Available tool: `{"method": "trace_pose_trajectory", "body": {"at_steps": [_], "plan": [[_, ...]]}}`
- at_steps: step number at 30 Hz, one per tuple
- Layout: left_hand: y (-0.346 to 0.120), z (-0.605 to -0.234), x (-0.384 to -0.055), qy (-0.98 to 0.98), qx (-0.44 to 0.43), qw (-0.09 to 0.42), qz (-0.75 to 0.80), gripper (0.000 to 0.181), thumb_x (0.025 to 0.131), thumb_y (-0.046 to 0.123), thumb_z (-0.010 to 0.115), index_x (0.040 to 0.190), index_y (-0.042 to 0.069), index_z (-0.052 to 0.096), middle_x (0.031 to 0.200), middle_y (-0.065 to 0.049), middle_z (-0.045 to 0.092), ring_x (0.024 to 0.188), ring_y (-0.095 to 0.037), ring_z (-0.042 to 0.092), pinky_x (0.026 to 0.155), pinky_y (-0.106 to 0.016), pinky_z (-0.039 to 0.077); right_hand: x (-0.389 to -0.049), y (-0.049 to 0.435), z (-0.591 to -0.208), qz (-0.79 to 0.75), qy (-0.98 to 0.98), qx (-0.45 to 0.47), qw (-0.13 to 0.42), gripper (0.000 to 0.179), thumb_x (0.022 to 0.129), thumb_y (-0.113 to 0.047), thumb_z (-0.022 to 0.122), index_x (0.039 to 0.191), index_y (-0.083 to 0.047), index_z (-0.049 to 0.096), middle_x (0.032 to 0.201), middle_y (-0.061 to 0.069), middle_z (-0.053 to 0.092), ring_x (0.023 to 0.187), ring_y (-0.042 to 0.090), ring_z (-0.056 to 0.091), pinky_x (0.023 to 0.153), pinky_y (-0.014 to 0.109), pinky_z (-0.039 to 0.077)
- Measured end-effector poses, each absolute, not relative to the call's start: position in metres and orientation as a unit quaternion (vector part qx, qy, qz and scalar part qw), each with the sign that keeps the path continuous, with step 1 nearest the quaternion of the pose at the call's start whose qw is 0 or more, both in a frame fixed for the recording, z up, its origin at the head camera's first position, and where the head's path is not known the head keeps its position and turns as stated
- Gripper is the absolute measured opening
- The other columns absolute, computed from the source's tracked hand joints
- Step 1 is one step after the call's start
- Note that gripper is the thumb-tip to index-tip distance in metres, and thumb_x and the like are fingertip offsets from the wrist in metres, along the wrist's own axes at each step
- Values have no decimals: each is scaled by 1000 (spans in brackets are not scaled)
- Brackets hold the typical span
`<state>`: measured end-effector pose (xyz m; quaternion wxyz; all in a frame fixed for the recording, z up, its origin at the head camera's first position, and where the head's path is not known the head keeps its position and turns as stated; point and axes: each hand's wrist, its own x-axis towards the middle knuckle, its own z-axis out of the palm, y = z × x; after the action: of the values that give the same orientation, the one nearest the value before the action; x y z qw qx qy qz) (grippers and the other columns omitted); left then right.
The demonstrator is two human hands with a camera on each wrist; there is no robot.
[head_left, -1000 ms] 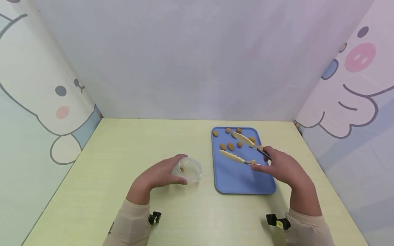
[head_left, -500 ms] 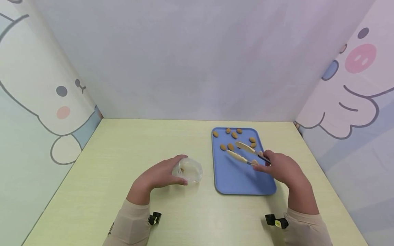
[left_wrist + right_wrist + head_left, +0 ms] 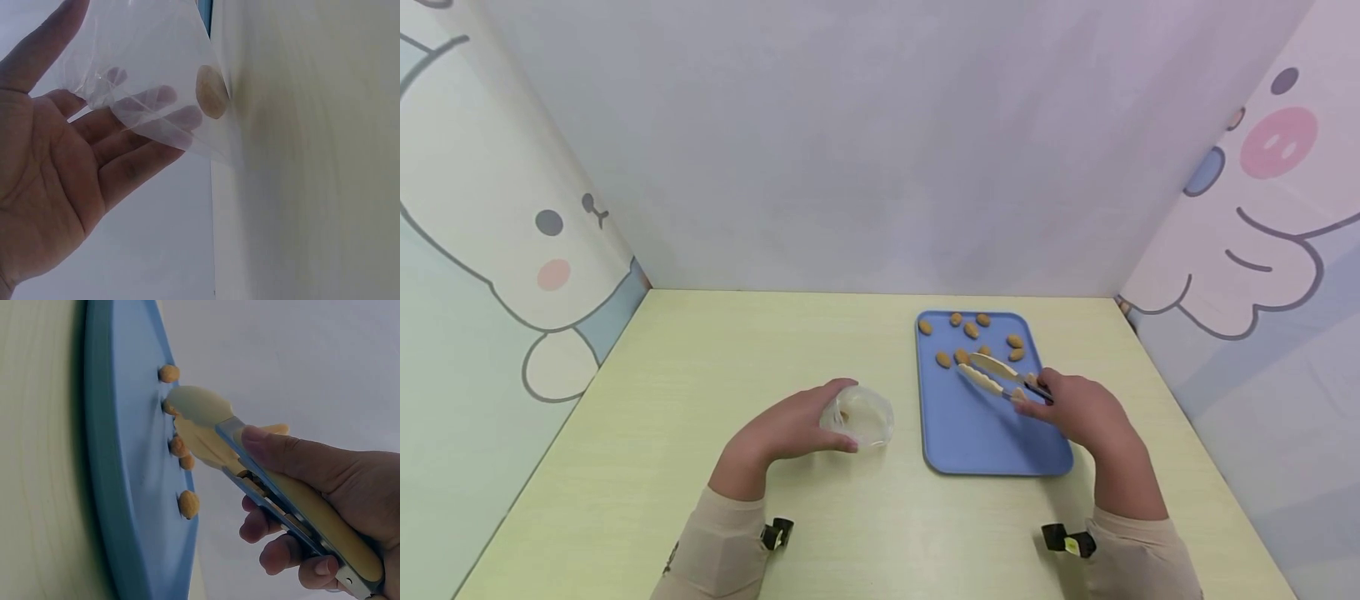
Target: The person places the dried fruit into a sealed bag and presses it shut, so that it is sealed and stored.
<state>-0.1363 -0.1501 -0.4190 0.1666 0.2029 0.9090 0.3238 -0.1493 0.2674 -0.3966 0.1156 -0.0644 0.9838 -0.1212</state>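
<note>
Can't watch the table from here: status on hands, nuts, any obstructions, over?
Left hand holding clear bag, one nut visible inside. Right hand gripping tongs, tips apart, near nuts on blue tray. Nothing visibly in the way.

The head view is bright and evenly lit, its side edges stretched outward. A pinkish tint washes the upper right of the plain grey-white back wall (image 3: 880,150). Soft shadows fall on the pale yellow, wood-grained table (image 3: 760,350) and towards the near right corner of the blue rectangular tray (image 3: 955,442). Both wrist views are dimmer; white glints streak the crumpled clear plastic container (image 3: 150,44), whose surroundings look hazy.
</note>
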Motion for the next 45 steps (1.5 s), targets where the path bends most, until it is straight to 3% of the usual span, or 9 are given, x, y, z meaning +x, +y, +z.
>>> {"method": "trace_pose_trajectory", "body": {"at_steps": [45], "plan": [[-148,-417,-135,910,193,181,319,89,74,53,81,147,28,39,127,0,60,107,-14,54,95,-44,44,-156,262,-411,-108,986,-70,102,42,89,-51,66,87,-12,51,66,4,47,57,20,45,52,33,32]]}}
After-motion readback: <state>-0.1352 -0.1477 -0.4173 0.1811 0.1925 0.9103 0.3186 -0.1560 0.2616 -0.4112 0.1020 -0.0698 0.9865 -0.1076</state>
